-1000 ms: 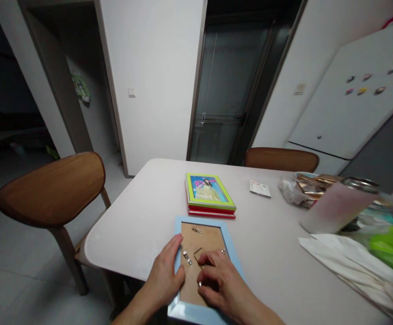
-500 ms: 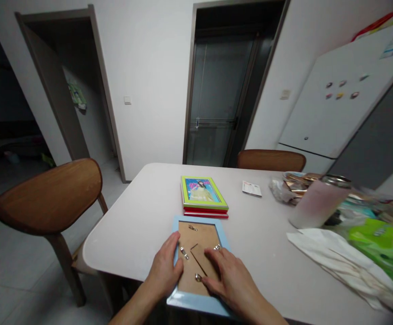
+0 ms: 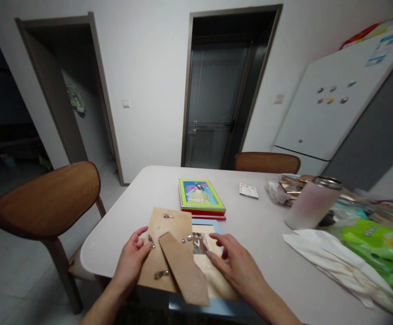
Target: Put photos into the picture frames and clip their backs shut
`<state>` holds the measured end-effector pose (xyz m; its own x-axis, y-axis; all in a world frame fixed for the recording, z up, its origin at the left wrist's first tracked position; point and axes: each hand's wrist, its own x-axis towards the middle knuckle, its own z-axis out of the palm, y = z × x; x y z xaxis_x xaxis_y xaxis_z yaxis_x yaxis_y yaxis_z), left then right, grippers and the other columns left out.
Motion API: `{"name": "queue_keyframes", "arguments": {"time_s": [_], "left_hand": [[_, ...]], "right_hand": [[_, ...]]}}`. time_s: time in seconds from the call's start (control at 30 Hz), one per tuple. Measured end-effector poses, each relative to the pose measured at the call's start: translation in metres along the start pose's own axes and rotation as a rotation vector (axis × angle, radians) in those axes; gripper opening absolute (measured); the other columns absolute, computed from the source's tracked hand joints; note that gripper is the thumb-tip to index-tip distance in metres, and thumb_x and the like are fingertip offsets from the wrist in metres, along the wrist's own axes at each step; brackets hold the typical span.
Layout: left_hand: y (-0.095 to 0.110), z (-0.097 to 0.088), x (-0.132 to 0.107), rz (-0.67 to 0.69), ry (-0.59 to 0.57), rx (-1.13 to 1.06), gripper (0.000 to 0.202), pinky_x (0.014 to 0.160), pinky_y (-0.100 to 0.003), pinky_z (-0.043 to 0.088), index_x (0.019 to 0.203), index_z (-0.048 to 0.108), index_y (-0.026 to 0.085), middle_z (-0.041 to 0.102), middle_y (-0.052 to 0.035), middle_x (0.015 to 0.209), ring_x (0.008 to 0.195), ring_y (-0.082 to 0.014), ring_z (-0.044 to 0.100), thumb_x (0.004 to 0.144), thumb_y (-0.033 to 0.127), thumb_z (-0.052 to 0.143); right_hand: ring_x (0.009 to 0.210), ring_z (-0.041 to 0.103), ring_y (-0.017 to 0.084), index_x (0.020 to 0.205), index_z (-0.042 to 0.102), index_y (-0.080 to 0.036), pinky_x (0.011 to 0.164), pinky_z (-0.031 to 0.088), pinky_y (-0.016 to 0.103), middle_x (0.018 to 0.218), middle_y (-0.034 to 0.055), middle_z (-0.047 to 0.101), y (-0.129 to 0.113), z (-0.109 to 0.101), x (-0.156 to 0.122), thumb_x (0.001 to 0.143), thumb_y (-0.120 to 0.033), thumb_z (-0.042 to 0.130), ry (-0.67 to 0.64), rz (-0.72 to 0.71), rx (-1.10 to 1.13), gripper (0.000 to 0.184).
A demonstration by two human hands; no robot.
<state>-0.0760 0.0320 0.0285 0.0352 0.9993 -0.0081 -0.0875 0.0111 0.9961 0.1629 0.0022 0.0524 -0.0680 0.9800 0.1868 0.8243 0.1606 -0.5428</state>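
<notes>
My left hand (image 3: 133, 256) is closed on the left edge of a brown picture-frame backing board (image 3: 157, 228), which is lifted and tilted. Metal clips are fixed to the board, and its easel stand (image 3: 184, 271) sticks out loosely toward me. Under and to the right of the board lies a light blue picture frame (image 3: 213, 222), partly covered. Inside it show a cream sheet (image 3: 213, 275) and a small photo (image 3: 199, 243). Over the frame's right side is my right hand (image 3: 238, 262), thumb and fingers apart, with nothing seen between them.
Beyond the blue frame, a green picture frame (image 3: 201, 193) is stacked on a red one (image 3: 210, 216). A small white card (image 3: 248, 191) lies to its right. A pink tumbler (image 3: 313, 203), white cloth (image 3: 338, 259) and green packet (image 3: 379, 253) crowd the right side. Wooden chairs (image 3: 47, 198) flank the table.
The backing board has come out of the blue frame and moved left in my left hand, its stand swinging out. My right hand has let go of the board, uncovering the sheet and photo.
</notes>
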Motion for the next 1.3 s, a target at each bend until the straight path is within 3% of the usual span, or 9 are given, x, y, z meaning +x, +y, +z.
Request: {"name": "queue_keyframes", "arguments": {"time_s": [0.2,0.43,0.6,0.67,0.73,0.87,1.0,1.13,1.3], "left_hand": [[-0.021,-0.062,0.004,-0.118,0.133,0.042,0.051,0.051,-0.022,0.044,0.109,0.038,0.016,0.062,0.0021,0.063,0.055,-0.0145,0.06,0.066,0.029,0.061],[-0.016,-0.07,0.016,0.15,0.305,0.583,0.042,0.07,-0.035,0.046,0.105,0.046,0.018,0.061,-0.0034,0.085,0.079,-0.0238,0.059,0.065,0.024,0.057],[-0.005,-0.001,-0.01,0.338,0.193,0.68,0.038,0.087,-0.038,0.039,0.107,0.048,0.019,0.054,-0.0063,0.109,0.103,-0.0256,0.048,0.069,0.023,0.052],[-0.003,0.043,-0.028,0.455,-0.054,0.689,0.048,0.092,-0.039,0.036,0.114,0.043,0.018,0.048,-0.0079,0.118,0.11,-0.0259,0.042,0.068,0.025,0.055],[0.0,0.083,-0.043,0.653,-0.346,0.688,0.065,0.094,-0.041,0.033,0.118,0.038,0.015,0.039,-0.0125,0.125,0.113,-0.0293,0.037,0.061,0.031,0.064],[0.016,0.12,-0.054,0.817,-0.448,0.697,0.049,0.085,-0.037,0.041,0.113,0.042,0.014,0.051,-0.0134,0.108,0.099,-0.0266,0.047,0.067,0.02,0.055],[0.031,0.095,-0.048,0.807,-0.214,0.688,0.044,0.064,-0.028,0.047,0.112,0.04,0.018,0.055,-0.0053,0.079,0.07,-0.0178,0.054,0.07,0.007,0.041],[0.023,0.044,-0.041,0.533,0.115,0.673,0.033,0.057,-0.025,0.045,0.107,0.044,0.019,0.053,-0.0008,0.072,0.062,-0.0151,0.053,0.074,0.018,0.045],[-0.008,-0.002,-0.042,0.29,0.165,0.706,0.036,0.052,-0.024,0.043,0.106,0.044,0.015,0.052,0.0011,0.066,0.057,-0.0152,0.054,0.076,0.034,0.045]], "right_hand": [[0.084,0.055,0.023,0.118,0.04,-0.01,0.073,0.04,0.034,0.1,0.0147,0.054,0.053,0.015,0.004,0.072,-0.033,0.042,-0.024,0.204,-0.236,0.051],[0.078,0.057,0.022,0.118,0.038,-0.007,0.071,0.04,0.031,0.087,0.0125,0.061,0.055,0.011,0.008,0.065,-0.019,0.04,0.045,0.249,-0.051,0.054],[0.053,0.057,0.016,0.13,0.016,-0.016,0.052,0.044,0.027,0.07,0.0023,0.063,0.034,-0.012,-0.005,0.068,-0.025,0.037,-0.049,0.49,0.753,0.066],[0.05,0.057,0.015,0.131,0.009,-0.021,0.051,0.045,0.028,0.072,0.0009,0.063,0.02,-0.019,-0.011,0.067,-0.028,0.041,-0.05,0.5,0.982,0.072],[0.049,0.056,0.014,0.131,0.009,-0.023,0.052,0.045,0.027,0.074,0.0004,0.063,0.008,-0.023,-0.015,0.066,-0.028,0.047,-0.017,0.466,1.096,0.076],[0.05,0.053,0.011,0.129,0.014,-0.028,0.052,0.043,0.024,0.076,-0.0018,0.061,0.0,-0.028,-0.015,0.065,-0.03,0.055,-0.014,0.408,1.153,0.076],[0.048,0.051,0.012,0.129,0.019,-0.02,0.046,0.039,0.022,0.06,-0.0045,0.057,0.017,-0.03,-0.011,0.064,-0.033,0.056,-0.006,0.422,0.972,0.076],[0.054,0.054,0.013,0.127,0.025,-0.013,0.051,0.04,0.023,0.065,-0.0021,0.059,0.044,-0.022,-0.008,0.064,-0.032,0.05,0.019,0.415,0.764,0.07],[0.055,0.053,0.016,0.117,0.042,-0.008,0.055,0.039,0.025,0.057,-0.0017,0.054,0.074,-0.003,-0.004,0.064,-0.036,0.042,0.074,0.339,0.241,0.06]]}}
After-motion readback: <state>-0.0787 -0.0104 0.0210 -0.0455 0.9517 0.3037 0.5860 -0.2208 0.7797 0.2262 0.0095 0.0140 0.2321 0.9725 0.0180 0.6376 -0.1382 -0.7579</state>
